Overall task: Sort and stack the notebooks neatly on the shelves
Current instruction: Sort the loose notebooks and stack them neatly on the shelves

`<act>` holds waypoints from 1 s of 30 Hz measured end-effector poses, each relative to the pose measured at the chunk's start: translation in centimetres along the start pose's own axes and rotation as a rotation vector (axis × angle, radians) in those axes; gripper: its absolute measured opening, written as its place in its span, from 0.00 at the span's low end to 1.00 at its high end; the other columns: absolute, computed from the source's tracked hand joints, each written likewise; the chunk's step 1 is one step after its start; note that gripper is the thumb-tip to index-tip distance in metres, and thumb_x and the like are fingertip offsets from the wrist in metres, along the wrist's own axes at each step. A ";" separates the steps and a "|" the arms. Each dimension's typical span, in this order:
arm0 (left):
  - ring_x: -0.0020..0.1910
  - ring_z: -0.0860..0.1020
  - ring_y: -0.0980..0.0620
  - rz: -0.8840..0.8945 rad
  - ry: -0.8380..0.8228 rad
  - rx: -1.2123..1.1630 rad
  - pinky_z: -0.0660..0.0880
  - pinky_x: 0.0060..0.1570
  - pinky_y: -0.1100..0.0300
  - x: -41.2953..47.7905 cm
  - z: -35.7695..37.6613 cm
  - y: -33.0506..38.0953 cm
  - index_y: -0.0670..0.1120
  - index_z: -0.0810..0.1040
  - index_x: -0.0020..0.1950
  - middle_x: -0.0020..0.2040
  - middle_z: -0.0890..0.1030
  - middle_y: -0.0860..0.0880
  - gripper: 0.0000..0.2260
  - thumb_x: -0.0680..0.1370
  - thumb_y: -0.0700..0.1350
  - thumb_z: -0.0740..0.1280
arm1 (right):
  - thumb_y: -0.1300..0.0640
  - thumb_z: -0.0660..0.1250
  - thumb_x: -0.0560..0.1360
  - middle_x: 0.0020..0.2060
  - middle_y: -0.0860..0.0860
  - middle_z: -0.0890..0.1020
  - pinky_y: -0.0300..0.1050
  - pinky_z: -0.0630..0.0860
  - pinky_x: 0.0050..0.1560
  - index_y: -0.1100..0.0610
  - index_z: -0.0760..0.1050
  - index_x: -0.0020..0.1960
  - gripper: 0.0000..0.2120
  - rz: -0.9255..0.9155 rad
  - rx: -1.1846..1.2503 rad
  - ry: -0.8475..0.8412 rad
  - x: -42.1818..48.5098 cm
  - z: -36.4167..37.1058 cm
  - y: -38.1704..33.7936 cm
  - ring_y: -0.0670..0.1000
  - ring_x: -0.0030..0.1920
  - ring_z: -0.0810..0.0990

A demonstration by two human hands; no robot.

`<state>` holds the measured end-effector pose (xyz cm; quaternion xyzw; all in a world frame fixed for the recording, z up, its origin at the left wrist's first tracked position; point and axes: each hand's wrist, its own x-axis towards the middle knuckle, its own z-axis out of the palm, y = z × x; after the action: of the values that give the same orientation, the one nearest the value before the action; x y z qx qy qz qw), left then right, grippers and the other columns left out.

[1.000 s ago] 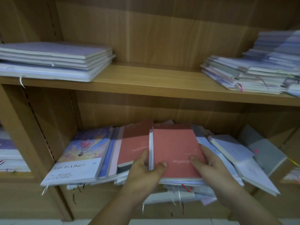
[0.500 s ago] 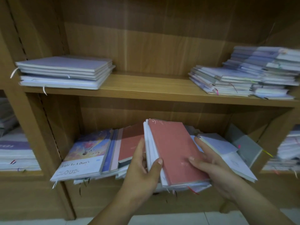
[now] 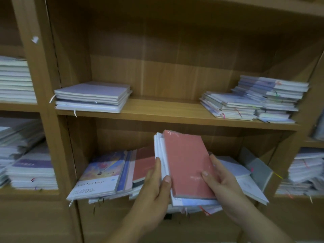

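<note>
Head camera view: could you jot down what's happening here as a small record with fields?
Place: wooden shelves of notebooks
Left hand: grips the red-topped bundle at its left edge
Right hand: grips the same bundle at its right, thumb on the red cover
Bundle: tilted, before the lower shelf
Upper shelf: tidy lavender stack left, uneven stack right
Lower shelf: messy pile, "CLOUD" notebook at left

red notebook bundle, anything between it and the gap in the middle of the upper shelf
Nothing visible. The left hand and right hand hold the red notebook bundle below the upper shelf, whose bare middle lies open between the lavender stack and the right-hand stacks.
</note>
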<state>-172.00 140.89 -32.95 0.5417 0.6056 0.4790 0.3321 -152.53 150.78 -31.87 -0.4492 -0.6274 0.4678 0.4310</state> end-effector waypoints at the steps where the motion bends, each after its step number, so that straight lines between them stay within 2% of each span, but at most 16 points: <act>1: 0.78 0.42 0.65 -0.031 -0.001 -0.034 0.48 0.79 0.56 -0.3 -0.1 0.3 0.68 0.41 0.80 0.80 0.44 0.66 0.37 0.75 0.72 0.55 | 0.41 0.70 0.72 0.73 0.41 0.68 0.43 0.75 0.64 0.40 0.58 0.79 0.39 -0.021 -0.023 0.002 -0.2 0.2 -0.2 0.43 0.65 0.73; 3: 0.80 0.47 0.61 -0.020 0.000 -0.058 0.54 0.79 0.52 -0.6 -0.3 0.7 0.67 0.39 0.80 0.80 0.45 0.67 0.49 0.69 0.77 0.63 | 0.47 0.68 0.77 0.70 0.39 0.67 0.27 0.74 0.51 0.45 0.55 0.81 0.36 -0.069 -0.061 -0.001 -0.8 0.5 -0.8 0.35 0.58 0.73; 5: 0.77 0.60 0.60 0.047 0.009 -0.025 0.68 0.73 0.55 -0.7 -0.4 1.0 0.66 0.35 0.80 0.77 0.53 0.68 0.58 0.65 0.73 0.73 | 0.51 0.67 0.79 0.64 0.36 0.69 0.22 0.72 0.45 0.49 0.53 0.81 0.36 -0.099 -0.065 -0.002 -1.4 0.6 -1.5 0.29 0.53 0.70; 6: 0.73 0.65 0.61 0.078 0.023 -0.034 0.74 0.67 0.59 -0.8 -0.4 1.0 0.65 0.35 0.80 0.75 0.56 0.67 0.58 0.66 0.70 0.76 | 0.51 0.67 0.79 0.61 0.34 0.69 0.23 0.73 0.46 0.49 0.52 0.81 0.36 -0.114 -0.063 -0.006 -1.7 0.5 -2.1 0.29 0.53 0.71; 8: 0.70 0.69 0.62 0.086 0.025 -0.087 0.77 0.56 0.68 -1.0 -0.1 1.8 0.65 0.37 0.80 0.75 0.59 0.65 0.56 0.68 0.64 0.77 | 0.50 0.69 0.78 0.63 0.32 0.70 0.33 0.76 0.57 0.46 0.52 0.81 0.38 -0.135 -0.026 -0.003 -2.6 -0.2 -3.3 0.32 0.56 0.73; 10: 0.70 0.72 0.60 0.120 0.012 -0.123 0.78 0.58 0.65 -1.3 -0.1 3.2 0.67 0.40 0.79 0.77 0.59 0.66 0.57 0.64 0.69 0.77 | 0.50 0.71 0.77 0.65 0.34 0.71 0.41 0.75 0.63 0.44 0.52 0.80 0.39 -0.162 -0.004 0.015 -3.4 -1.1 -4.7 0.35 0.58 0.74; 11: 0.69 0.73 0.60 0.137 -0.001 -0.144 0.78 0.58 0.64 -1.0 -0.1 4.0 0.67 0.41 0.80 0.77 0.61 0.66 0.58 0.61 0.71 0.77 | 0.52 0.71 0.77 0.63 0.33 0.72 0.37 0.75 0.60 0.43 0.54 0.80 0.38 -0.177 -0.010 0.024 -3.6 -1.7 -5.5 0.34 0.56 0.75; 13: 0.63 0.77 0.66 0.177 0.012 -0.178 0.78 0.51 0.70 -0.7 0.0 6.1 0.63 0.47 0.82 0.75 0.65 0.67 0.55 0.65 0.64 0.78 | 0.56 0.71 0.77 0.53 0.27 0.77 0.29 0.76 0.48 0.41 0.65 0.72 0.28 -0.206 0.043 0.032 -3.8 -3.3 -7.2 0.32 0.51 0.78; 15: 0.61 0.75 0.74 0.269 0.053 -0.180 0.73 0.50 0.77 0.4 0.4 8.5 0.58 0.56 0.81 0.72 0.69 0.66 0.46 0.70 0.53 0.79 | 0.60 0.70 0.78 0.46 0.30 0.83 0.33 0.78 0.48 0.41 0.73 0.61 0.18 -0.251 0.061 0.030 -3.4 -5.1 -9.0 0.35 0.49 0.83; 17: 0.62 0.75 0.73 0.348 0.071 -0.159 0.71 0.53 0.79 1.9 0.7 11.5 0.55 0.63 0.79 0.69 0.75 0.65 0.41 0.71 0.51 0.78 | 0.60 0.71 0.78 0.46 0.35 0.85 0.42 0.80 0.52 0.44 0.77 0.57 0.13 -0.266 0.058 0.069 -2.6 -6.6 -11.3 0.41 0.49 0.85; 19: 0.59 0.79 0.67 0.378 0.029 -0.181 0.75 0.53 0.74 3.9 1.2 14.3 0.55 0.70 0.73 0.61 0.81 0.64 0.31 0.73 0.47 0.77 | 0.61 0.71 0.78 0.45 0.40 0.87 0.42 0.81 0.49 0.48 0.78 0.54 0.09 -0.272 0.074 0.123 -0.9 -8.1 -13.4 0.44 0.46 0.86; 21: 0.55 0.83 0.62 0.408 -0.004 -0.199 0.78 0.51 0.68 6.2 2.1 16.9 0.56 0.73 0.68 0.55 0.84 0.63 0.24 0.75 0.43 0.75 | 0.61 0.71 0.78 0.46 0.46 0.87 0.38 0.80 0.45 0.52 0.79 0.54 0.07 -0.309 0.032 0.200 1.5 -9.5 -15.3 0.45 0.46 0.86; 23: 0.51 0.82 0.66 0.445 0.001 -0.197 0.77 0.48 0.70 9.1 3.1 18.8 0.59 0.73 0.62 0.51 0.83 0.69 0.20 0.76 0.41 0.74 | 0.61 0.71 0.77 0.40 0.43 0.86 0.31 0.77 0.39 0.51 0.79 0.49 0.05 -0.331 -0.028 0.271 4.3 -10.9 -16.9 0.39 0.41 0.84; 26: 0.51 0.82 0.66 0.449 -0.018 -0.245 0.77 0.47 0.72 13.7 4.5 20.7 0.62 0.73 0.57 0.49 0.83 0.70 0.18 0.77 0.42 0.74 | 0.56 0.71 0.77 0.38 0.43 0.82 0.35 0.77 0.39 0.50 0.77 0.49 0.04 -0.304 -0.115 0.320 8.5 -12.9 -18.6 0.43 0.41 0.82; 28: 0.52 0.83 0.63 0.410 -0.044 -0.275 0.79 0.48 0.68 16.5 5.3 21.4 0.61 0.74 0.61 0.52 0.84 0.64 0.18 0.77 0.45 0.74 | 0.54 0.71 0.78 0.41 0.44 0.81 0.40 0.80 0.41 0.51 0.75 0.52 0.06 -0.251 -0.164 0.308 11.2 -14.2 -19.3 0.46 0.43 0.82; 30: 0.56 0.83 0.58 0.386 -0.047 -0.281 0.81 0.54 0.63 19.4 6.1 21.6 0.56 0.73 0.70 0.60 0.83 0.58 0.24 0.76 0.50 0.76 | 0.52 0.72 0.77 0.47 0.49 0.84 0.47 0.82 0.46 0.56 0.77 0.61 0.15 -0.189 -0.196 0.283 14.2 -15.3 -19.6 0.51 0.47 0.84</act>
<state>-162.86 160.18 -12.30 0.6069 0.4102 0.6005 0.3207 -144.17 164.45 -8.19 -0.4894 -0.6425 0.2941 0.5111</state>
